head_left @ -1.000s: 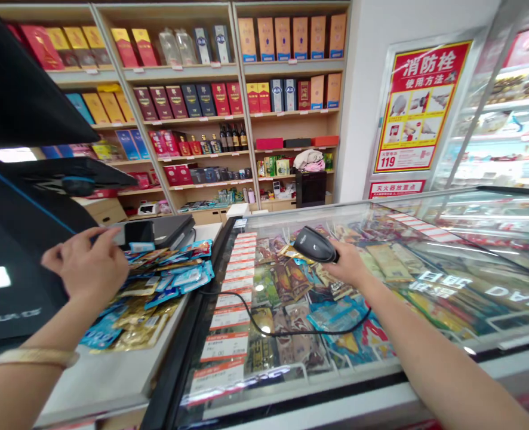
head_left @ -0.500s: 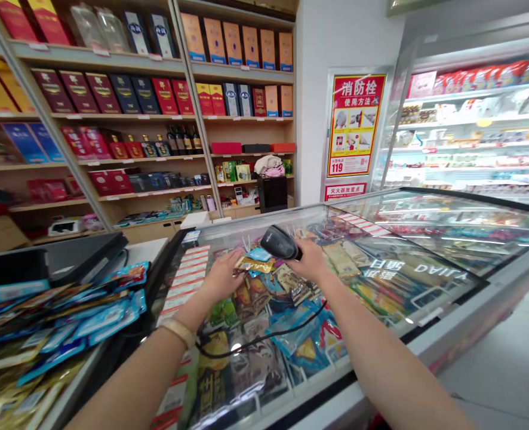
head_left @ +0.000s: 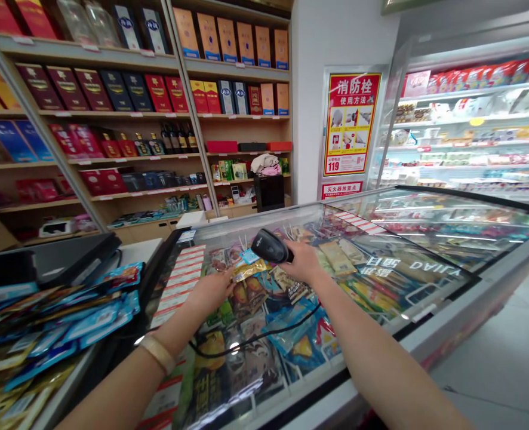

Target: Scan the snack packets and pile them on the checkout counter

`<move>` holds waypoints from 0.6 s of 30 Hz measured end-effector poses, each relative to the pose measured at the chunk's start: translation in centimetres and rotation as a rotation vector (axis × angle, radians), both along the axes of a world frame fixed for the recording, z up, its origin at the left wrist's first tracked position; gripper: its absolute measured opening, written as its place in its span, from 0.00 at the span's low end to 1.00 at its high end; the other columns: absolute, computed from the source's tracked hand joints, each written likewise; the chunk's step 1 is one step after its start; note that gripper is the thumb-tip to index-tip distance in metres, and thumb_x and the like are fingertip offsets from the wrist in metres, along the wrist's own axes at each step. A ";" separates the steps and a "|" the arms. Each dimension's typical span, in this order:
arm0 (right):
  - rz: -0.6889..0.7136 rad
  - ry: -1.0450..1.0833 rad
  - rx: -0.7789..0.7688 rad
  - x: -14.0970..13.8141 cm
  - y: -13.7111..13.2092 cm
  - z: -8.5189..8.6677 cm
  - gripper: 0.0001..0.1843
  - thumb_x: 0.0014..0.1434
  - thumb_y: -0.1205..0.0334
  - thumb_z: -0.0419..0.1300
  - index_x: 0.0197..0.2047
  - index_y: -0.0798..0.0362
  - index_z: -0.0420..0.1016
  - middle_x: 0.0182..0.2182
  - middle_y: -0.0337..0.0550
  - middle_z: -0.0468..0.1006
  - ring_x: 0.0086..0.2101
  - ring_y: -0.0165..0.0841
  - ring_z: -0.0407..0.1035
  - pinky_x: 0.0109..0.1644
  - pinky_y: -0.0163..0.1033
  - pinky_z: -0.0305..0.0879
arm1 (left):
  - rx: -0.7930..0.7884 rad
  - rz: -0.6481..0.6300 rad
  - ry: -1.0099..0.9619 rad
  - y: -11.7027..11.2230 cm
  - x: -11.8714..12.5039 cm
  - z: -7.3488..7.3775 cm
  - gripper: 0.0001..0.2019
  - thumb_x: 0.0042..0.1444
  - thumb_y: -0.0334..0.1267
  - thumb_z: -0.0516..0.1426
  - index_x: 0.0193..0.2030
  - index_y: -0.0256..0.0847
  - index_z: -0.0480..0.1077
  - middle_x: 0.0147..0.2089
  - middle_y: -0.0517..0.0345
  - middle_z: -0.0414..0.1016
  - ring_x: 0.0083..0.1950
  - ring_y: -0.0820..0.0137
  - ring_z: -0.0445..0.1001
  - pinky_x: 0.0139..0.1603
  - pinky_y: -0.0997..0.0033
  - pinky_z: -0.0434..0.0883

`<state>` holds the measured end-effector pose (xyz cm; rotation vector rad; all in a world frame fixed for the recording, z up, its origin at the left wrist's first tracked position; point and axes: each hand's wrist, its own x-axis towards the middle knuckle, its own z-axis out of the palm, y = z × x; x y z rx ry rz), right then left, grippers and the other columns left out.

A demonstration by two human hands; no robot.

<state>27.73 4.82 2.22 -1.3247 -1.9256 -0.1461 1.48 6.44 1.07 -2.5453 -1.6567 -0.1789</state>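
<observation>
Over the freezer lid (head_left: 381,280), the right hand (head_left: 303,263) grips a scanner (head_left: 270,246); the left hand (head_left: 211,291) pinches a gold packet (head_left: 248,270).

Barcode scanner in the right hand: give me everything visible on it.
The barcode scanner is a black handheld unit, plastic by the look, with a rounded, hooded head. The right hand grips its handle, which the hand mostly hides. The head points left and slightly down toward a gold snack packet held by the left hand; scanner and packet sit close, contact unclear. It is held above the glass freezer lid. A black cable trails below across the glass, apparently its cord.
</observation>
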 end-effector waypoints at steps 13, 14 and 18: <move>0.100 -0.004 -0.002 -1.1 -0.3 -0.3 0.20 0.48 0.61 0.62 0.47 0.50 0.75 0.40 0.46 0.81 0.41 0.40 0.75 0.43 0.39 0.67 | -0.081 0.072 -0.263 -1.6 -2.8 1.0 0.19 0.42 0.48 0.62 0.41 0.43 0.74 0.44 0.48 0.77 0.48 0.57 0.74 0.50 0.62 0.68; 0.098 -0.014 -0.008 -1.2 -0.3 -0.4 0.19 0.48 0.60 0.62 0.46 0.50 0.75 0.40 0.46 0.81 0.40 0.40 0.75 0.42 0.38 0.66 | -0.109 0.105 -0.265 -1.2 -2.6 0.9 0.20 0.38 0.47 0.64 0.40 0.42 0.73 0.42 0.49 0.77 0.47 0.57 0.74 0.49 0.62 0.68; 0.097 -0.032 -0.032 -1.3 -0.3 -0.6 0.13 0.48 0.60 0.62 0.39 0.52 0.76 0.36 0.46 0.81 0.38 0.40 0.75 0.40 0.38 0.65 | -0.229 0.205 -0.442 -1.0 -2.3 0.2 0.17 0.35 0.41 0.65 0.33 0.41 0.67 0.32 0.58 0.74 0.37 0.64 0.73 0.37 0.69 0.67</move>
